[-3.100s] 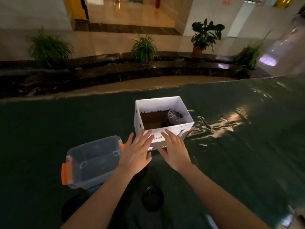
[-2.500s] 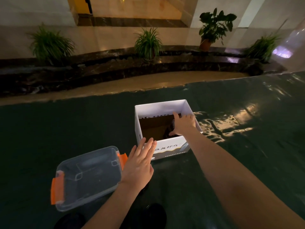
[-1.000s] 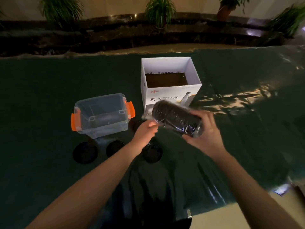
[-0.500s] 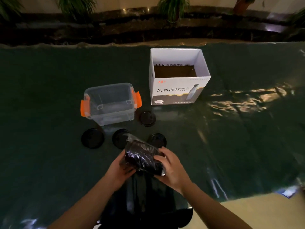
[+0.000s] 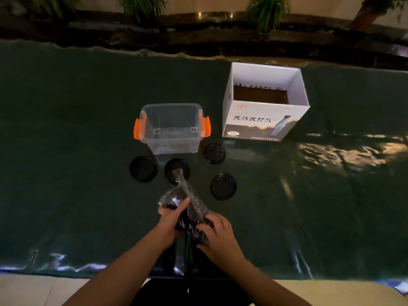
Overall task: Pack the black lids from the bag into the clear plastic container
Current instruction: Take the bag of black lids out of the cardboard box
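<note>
bag point(image 5: 187, 208) of black lids low at 6 o'clock | left hand point(image 5: 171, 219) grips its side, right hand point(image 5: 217, 234) pinches the bottom, probably to steady it for opening | clear container point(image 5: 171, 129) open at 11 o'clock, near four loose lids point(image 5: 223, 186) | white box point(image 5: 265, 102) at 1 o'clock

Both forearms are bare, with no sleeves reaching them. The left hand point(image 5: 171, 217) and right hand point(image 5: 217, 236) are ungloved. Dark clothing shows at the frame's bottom centre.

Head-worn view — close, forward and downward
</note>
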The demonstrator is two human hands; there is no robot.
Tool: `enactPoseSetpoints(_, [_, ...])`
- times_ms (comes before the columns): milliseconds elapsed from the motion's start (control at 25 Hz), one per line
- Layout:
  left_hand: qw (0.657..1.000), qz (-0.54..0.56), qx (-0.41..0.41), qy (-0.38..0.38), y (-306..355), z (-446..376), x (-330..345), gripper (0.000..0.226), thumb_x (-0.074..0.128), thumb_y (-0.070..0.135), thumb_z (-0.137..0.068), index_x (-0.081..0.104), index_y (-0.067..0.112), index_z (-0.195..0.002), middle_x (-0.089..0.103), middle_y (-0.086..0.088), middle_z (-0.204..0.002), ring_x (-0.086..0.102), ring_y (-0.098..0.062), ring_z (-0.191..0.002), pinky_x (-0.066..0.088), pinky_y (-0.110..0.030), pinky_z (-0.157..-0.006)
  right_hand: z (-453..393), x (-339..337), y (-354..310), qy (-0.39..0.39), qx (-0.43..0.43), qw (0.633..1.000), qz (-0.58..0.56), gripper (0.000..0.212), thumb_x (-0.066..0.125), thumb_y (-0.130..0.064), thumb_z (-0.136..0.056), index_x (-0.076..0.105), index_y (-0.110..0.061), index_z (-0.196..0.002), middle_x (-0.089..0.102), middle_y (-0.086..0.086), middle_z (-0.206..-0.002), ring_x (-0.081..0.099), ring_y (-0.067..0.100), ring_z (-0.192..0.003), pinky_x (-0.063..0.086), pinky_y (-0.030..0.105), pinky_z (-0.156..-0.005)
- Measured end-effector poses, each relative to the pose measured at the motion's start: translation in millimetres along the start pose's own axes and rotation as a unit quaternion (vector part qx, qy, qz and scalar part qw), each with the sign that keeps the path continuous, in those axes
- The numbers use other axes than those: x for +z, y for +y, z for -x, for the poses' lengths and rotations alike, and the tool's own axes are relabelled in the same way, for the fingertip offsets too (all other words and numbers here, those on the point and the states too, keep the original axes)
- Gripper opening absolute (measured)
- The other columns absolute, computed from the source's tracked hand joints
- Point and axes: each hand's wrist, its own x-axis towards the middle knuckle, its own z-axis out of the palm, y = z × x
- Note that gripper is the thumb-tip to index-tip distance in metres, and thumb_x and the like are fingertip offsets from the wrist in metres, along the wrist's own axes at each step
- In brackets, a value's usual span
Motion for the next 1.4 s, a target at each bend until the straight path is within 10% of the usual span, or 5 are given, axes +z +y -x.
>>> enactPoseSetpoints(400, [0.97, -0.217, 0.104, 0.04, 11.4, -6.5, -24.5, 0.111, 0.091, 0.046, -0.051, 0.027, 0.012, -0.135, 0.052, -0.013, -0.131, 0.056, -0.033, -0.115, 0.047, -0.05, -0.101, -15.9, 5.7, -50.5, -0.023, 0.181, 0.968, -0.172, 0.011, 0.055, -0.022, -0.093, 0.057, -0.015, -0.101, 0.05, 0.002, -0.108, 0.052, 0.023, -0.098, 0.048, 0.035, -0.077])
enactPoseSetpoints(760, [0.936, -0.316, 0.147, 0.047, 14.1, -2.3, -37.5, 0.104, 0.075, 0.053, -0.073, 0.016, 0.014, -0.15, 0.033, -0.02, -0.149, 0.041, -0.039, -0.132, 0.037, -0.052, -0.108, -36.4, -1.1, -41.8, -0.101, 0.197, 0.969, -0.114, 0.061, 0.048, -0.015, -0.093, 0.031, -0.032, -0.149, 0.029, -0.012, -0.156, 0.045, 0.017, -0.131, 0.042, 0.033, -0.104])
enactPoseSetpoints(960, [0.581, -0.676, 0.453, 0.03, 15.0, 12.8, -62.6, 0.059, 0.054, 0.022, -0.093, 0.033, 0.048, -0.141, 0.018, 0.001, -0.159, 0.023, -0.034, -0.14, 0.038, -0.053, -0.107, -26.8, -4.0, -24.1, -0.074, 0.296, 0.936, -0.175, 0.07, 0.043, 0.003, -0.087, 0.032, -0.027, -0.15, 0.028, -0.013, -0.157, 0.047, 0.011, -0.13, 0.043, 0.028, -0.099])
enactPoseSetpoints(1040, [0.526, -0.735, 0.426, -0.038, 15.8, 15.1, -61.6, 0.048, 0.049, 0.023, -0.092, 0.043, 0.046, -0.134, 0.017, 0.008, -0.161, 0.006, -0.031, -0.148, 0.023, -0.056, -0.115, -24.6, -2.1, -21.1, -0.072, 0.304, 0.933, -0.178, 0.068, 0.044, 0.002, -0.088, 0.032, -0.025, -0.15, 0.029, -0.01, -0.157, 0.044, 0.011, -0.133, 0.04, 0.027, -0.102])
enactPoseSetpoints(1400, [0.729, -0.619, 0.26, 0.133, 0.8, 30.9, -73.0, 0.07, 0.059, 0.07, -0.075, 0.037, 0.017, -0.116, -0.006, -0.009, -0.161, 0.005, -0.038, -0.147, 0.032, -0.063, -0.108, -13.7, 6.2, -15.3, -0.059, 0.307, 0.93, -0.192, 0.057, 0.046, -0.012, -0.094, 0.035, -0.031, -0.147, 0.034, -0.015, -0.154, 0.045, 0.007, -0.131, 0.039, 0.026, -0.104])
